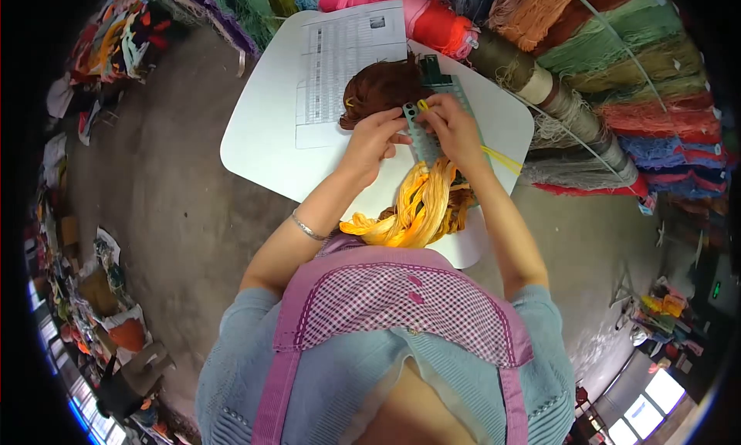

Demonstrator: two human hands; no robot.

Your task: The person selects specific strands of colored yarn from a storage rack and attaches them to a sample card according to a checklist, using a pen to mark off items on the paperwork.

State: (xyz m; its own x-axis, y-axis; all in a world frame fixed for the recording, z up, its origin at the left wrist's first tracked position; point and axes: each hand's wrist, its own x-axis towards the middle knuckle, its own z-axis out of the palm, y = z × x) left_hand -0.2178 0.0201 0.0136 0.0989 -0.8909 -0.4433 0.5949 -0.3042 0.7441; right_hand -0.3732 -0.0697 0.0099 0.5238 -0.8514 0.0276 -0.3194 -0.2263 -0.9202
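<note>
My left hand (pixel 372 145) is closed, thumb and fingertips at the edge of a narrow grey-green strip with holes (pixel 421 140). At the strip's top right, the fingers of my right hand (pixel 455 130) pinch a bright yellow thread (pixel 422 105). Below the strip hangs a bundle of yellow-orange thread (pixel 421 202), with darker brown strands beside it. A dark brown skein (pixel 382 90) lies just above my left hand. Partly hidden behind my right hand is a dark green holder (pixel 436 71) on the table.
A printed chart sheet (pixel 332 59) lies on the white table (pixel 262 128). Coloured skeins (pixel 617 82) are heaped along the table's far and right sides. More thread (pixel 123 43) hangs at the upper left, and a cluttered pile (pixel 116 306) lines the left floor.
</note>
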